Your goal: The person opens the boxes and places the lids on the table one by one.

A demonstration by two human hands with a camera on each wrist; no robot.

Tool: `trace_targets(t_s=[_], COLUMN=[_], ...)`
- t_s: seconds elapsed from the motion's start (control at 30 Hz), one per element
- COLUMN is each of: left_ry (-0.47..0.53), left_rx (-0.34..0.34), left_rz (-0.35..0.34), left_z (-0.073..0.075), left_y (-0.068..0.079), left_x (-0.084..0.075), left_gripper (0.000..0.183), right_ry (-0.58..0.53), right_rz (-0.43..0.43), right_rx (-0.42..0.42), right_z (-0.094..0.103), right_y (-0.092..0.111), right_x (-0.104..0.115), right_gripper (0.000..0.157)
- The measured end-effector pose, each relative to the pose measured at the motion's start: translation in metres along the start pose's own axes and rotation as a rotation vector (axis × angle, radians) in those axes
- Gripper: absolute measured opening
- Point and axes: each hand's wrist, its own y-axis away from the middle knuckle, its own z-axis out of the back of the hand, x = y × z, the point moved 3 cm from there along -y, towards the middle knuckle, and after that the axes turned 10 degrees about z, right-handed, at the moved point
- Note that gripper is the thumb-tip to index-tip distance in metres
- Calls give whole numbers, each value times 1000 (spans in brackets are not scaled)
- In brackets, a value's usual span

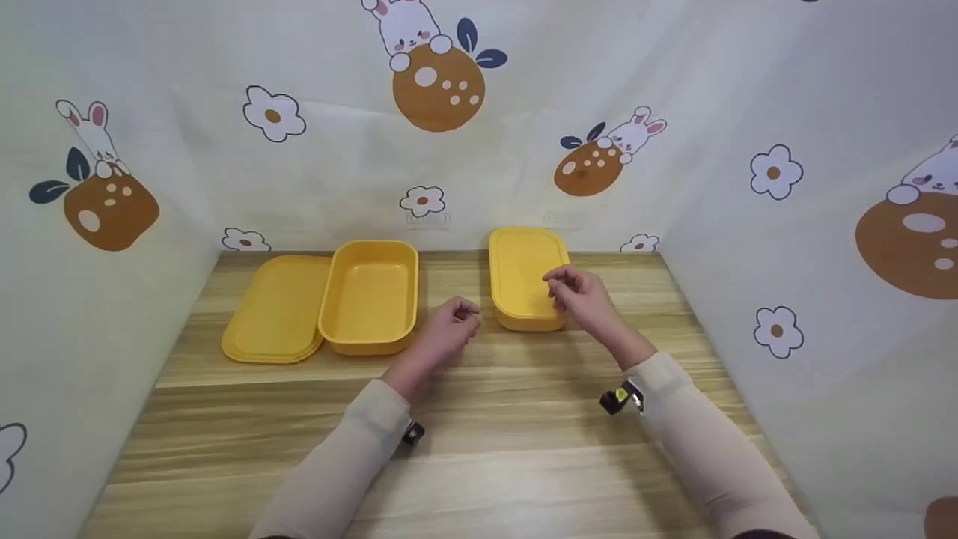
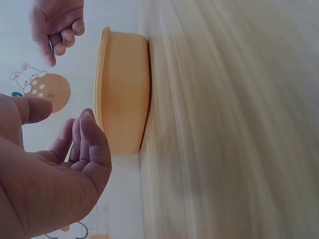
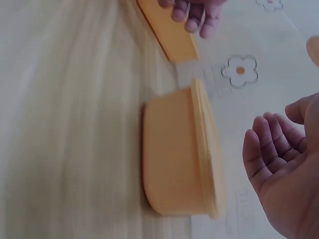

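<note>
A yellow lidded box [image 1: 524, 269] stands on the wooden table toward the back right. Just above its right side hovers my right hand [image 1: 584, 296], fingers loosely bent and apart from the lid in the right wrist view. My left hand [image 1: 447, 329] is in the air between the two boxes, its fingers relaxed around nothing; the left wrist view shows the gap between thumb and fingers. To its left sits an uncovered yellow box [image 1: 372, 299] with nothing inside. A loose yellow lid [image 1: 275, 311] lies beside that box, its right edge against the box's side.
Pale fabric walls [image 1: 329, 172] printed with rabbits, oranges and flowers enclose the table [image 1: 479, 449] at the back and both sides. Small dark wrist cameras [image 1: 617, 398] are strapped under both sleeves.
</note>
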Motion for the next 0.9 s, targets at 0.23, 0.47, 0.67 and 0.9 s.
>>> trace_targets(t_s=[0.23, 0.47, 0.67, 0.9], left_ry=[-35, -2, 69, 155], left_rx=[-128, -165, -139, -121], left_rz=[-2, 41, 81, 131], left_z=[-6, -11, -19, -31], left_y=[-31, -51, -65, -76], left_x=[2, -3, -5, -6], left_gripper=[26, 28, 38, 48], right_ry=[131, 315, 409, 330], right_rz=[-59, -58, -85, -209], right_rx=[-75, -129, -159, -120], right_z=[20, 32, 41, 43], right_y=[-43, -73, -89, -95], right_x=[-16, -31, -42, -50], right_gripper=[30, 23, 24, 41])
